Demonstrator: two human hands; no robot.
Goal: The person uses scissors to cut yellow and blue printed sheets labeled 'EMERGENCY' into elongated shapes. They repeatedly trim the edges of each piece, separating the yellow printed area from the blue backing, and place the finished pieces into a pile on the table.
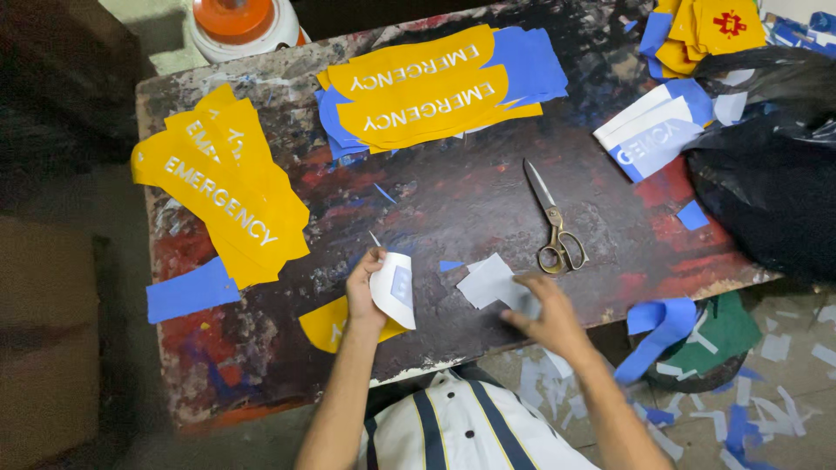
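White sticker sheet pinched in left hand; right hand flat, open, pressing white paper pieces on bench.

Person seen from above, two bare forearms in view, no sleeves reaching the wrists. White shirt with dark navy vertical stripes edged thinly in yellow; small buttons down the front. No watch, rings or gloves visible on left hand or right hand.
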